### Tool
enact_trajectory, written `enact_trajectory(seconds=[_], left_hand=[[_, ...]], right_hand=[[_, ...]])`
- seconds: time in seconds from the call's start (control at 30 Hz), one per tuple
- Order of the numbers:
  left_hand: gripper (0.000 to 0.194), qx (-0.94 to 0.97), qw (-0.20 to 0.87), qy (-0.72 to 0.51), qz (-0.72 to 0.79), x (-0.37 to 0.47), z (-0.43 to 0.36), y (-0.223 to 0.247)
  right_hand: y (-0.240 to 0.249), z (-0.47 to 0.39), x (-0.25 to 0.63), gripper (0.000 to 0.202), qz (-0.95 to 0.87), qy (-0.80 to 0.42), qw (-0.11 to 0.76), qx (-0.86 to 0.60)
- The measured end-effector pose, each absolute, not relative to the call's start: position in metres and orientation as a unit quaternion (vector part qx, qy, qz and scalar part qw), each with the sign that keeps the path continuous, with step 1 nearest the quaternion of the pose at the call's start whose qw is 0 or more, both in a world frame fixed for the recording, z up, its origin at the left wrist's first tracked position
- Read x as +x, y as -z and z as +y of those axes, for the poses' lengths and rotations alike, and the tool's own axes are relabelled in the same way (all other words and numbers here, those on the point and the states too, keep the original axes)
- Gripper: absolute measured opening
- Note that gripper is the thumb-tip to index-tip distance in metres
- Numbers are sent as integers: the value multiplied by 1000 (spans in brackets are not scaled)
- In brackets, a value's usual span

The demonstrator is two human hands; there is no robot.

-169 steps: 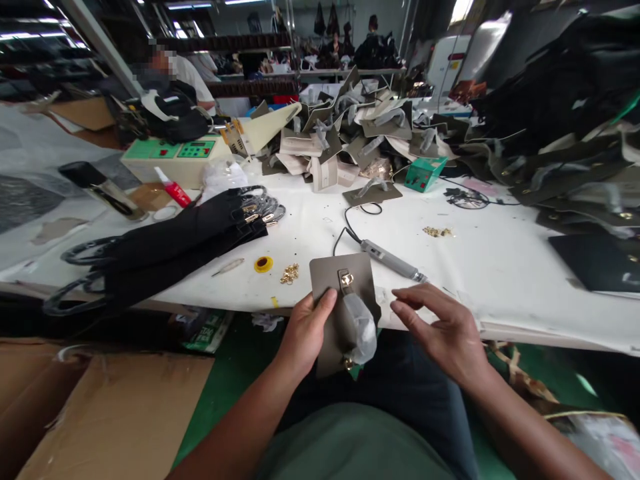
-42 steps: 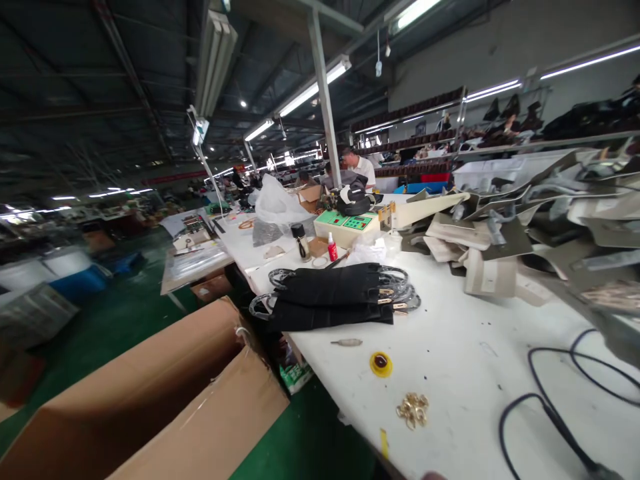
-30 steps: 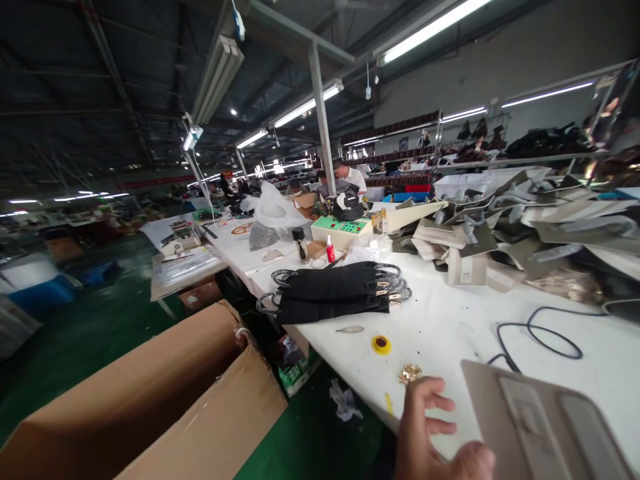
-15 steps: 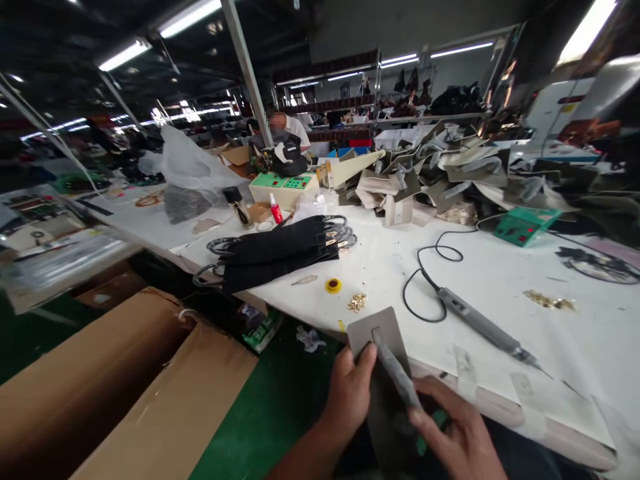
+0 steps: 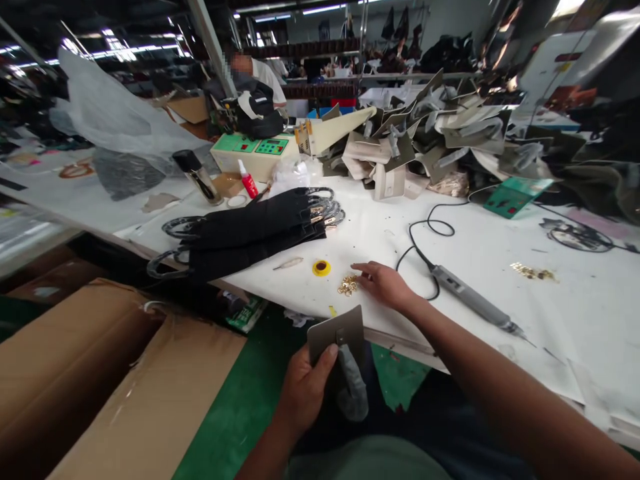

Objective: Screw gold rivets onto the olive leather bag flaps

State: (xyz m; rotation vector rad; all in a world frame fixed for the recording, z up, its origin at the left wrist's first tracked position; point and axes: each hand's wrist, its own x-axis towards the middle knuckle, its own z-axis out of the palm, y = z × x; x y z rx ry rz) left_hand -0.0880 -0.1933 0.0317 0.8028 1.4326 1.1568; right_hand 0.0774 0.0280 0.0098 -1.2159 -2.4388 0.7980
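Observation:
My left hand [image 5: 303, 387] is closed on a grey bag panel [image 5: 325, 333] above my lap, its thumb pressed near a small tab. From that tab hangs a handle wrapped in clear plastic [image 5: 353, 387]. Over the white table, my right hand [image 5: 387, 285] reaches to a small pile of gold metal fittings [image 5: 346, 287]. Its index finger is stretched out, and its fingertips are at the pile's right side; whether they touch a piece I cannot tell. Just left of the pile is a small yellow round pot [image 5: 321, 268] with a dark centre.
A corded grey pen-like tool [image 5: 473, 300] lies right on the table [image 5: 380, 233]. Black strap-handled pieces [image 5: 250, 230] are stacked left. Grey panels [image 5: 420, 147] are heaped behind, near a green box [image 5: 517, 197]. An open carton [image 5: 190, 393] stands lower left. A person works beyond.
My right hand has left the wrapped handle and moved forward to the gold fittings. My left hand still holds the panel, now lower and tilted. The camera view has shifted downward.

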Motion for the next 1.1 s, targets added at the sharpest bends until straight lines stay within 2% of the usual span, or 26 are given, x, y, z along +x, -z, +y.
enact_trajectory(seconds=[0.13, 0.27, 0.57, 0.67, 0.77, 0.87, 1.1], left_hand=[[44, 314, 558, -492, 590, -90, -193, -27], [42, 315, 565, -490, 584, -92, -189, -23], [41, 332, 566, -483, 580, -86, -186, -24], [41, 331, 547, -481, 599, -85, -187, -26], [40, 344, 502, -486, 627, -83, -185, -31], [39, 372, 449, -487, 650, -76, -181, -38], [37, 451, 425, -469, 629, -43, -181, -56]], right_hand=[[-9, 39, 70, 28, -866, -260, 106, -414], [-9, 39, 72, 18, -864, -270, 117, -409], [-3, 31, 77, 10, -835, -297, 193, -422], [-10, 19, 85, 10, -783, -375, 252, -427], [-28, -9, 100, 20, -693, -474, 327, -432], [-49, -47, 114, 24, -650, -515, 365, -423], [-63, -105, 130, 11, -686, -465, 387, -405]])
